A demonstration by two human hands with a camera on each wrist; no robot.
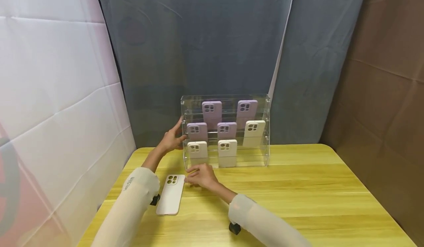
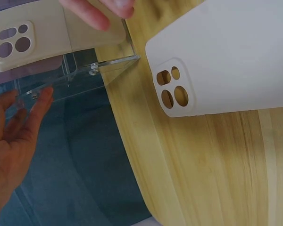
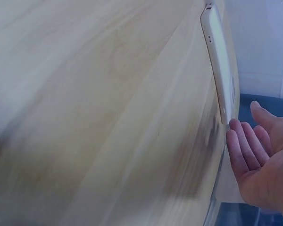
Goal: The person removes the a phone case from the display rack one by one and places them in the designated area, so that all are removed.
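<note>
Clock directions per head view, 12 pointing away from the person. White case [image 1: 169, 198] lies on the table [image 1: 298, 188], long axis running roughly from between 12 and 1 o'clock to between 6 and 7; the end with the lens holes is the far one. Right hand [image 1: 201, 176] is the nearer: its fingertips sit just beside the far right corner, and the body of the case lies toward 8 o'clock from that hand. Fingers half extended, thumb apart, palm unoccupied; right hand is released. Contact with the corner: cannot tell.

Left hand [image 1: 173, 140] grasps the left side of the clear rack [image 1: 192, 105], fingers about the panel's edge; the case lies well apart from it, at 6 o'clock. Rack stands toward 1 to 2 o'clock from the case, holding four lilac cases [image 1: 212, 114] and three other white ones [image 1: 227, 153], all leaning with lens holes uppermost. Judgement: key relation is right fingertips to that far corner, approached across the long axis.
</note>
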